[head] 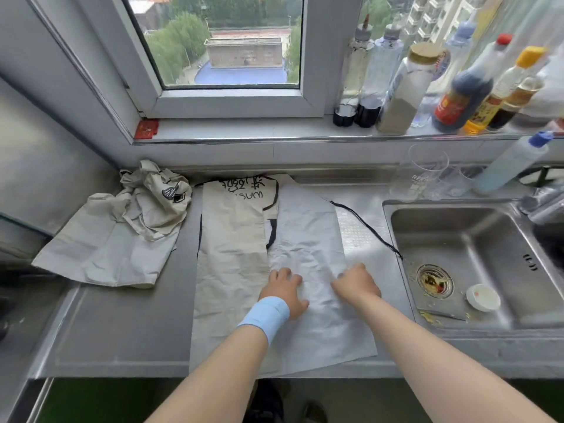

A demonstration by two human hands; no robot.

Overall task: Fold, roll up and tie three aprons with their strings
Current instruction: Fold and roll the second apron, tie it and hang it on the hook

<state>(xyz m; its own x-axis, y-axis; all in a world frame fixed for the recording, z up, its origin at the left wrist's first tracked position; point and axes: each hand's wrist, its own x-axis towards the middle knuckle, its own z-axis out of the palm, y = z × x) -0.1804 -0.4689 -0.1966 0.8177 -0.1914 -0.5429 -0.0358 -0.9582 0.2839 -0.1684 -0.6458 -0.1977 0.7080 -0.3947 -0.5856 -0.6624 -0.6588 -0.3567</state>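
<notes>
A beige apron with black trim and printed lettering lies flat on the steel counter, its right side folded over so the pale underside faces up. My left hand, with a blue wristband, rests flat on that folded part. My right hand presses on the fold's right edge, fingers bent downward. One black string trails right to the sink rim. Crumpled beige aprons lie heaped at the left.
The sink at the right holds a drain strainer and a small white lid. Glasses stand behind the sink. Bottles line the window sill. The wall corner closes off the left.
</notes>
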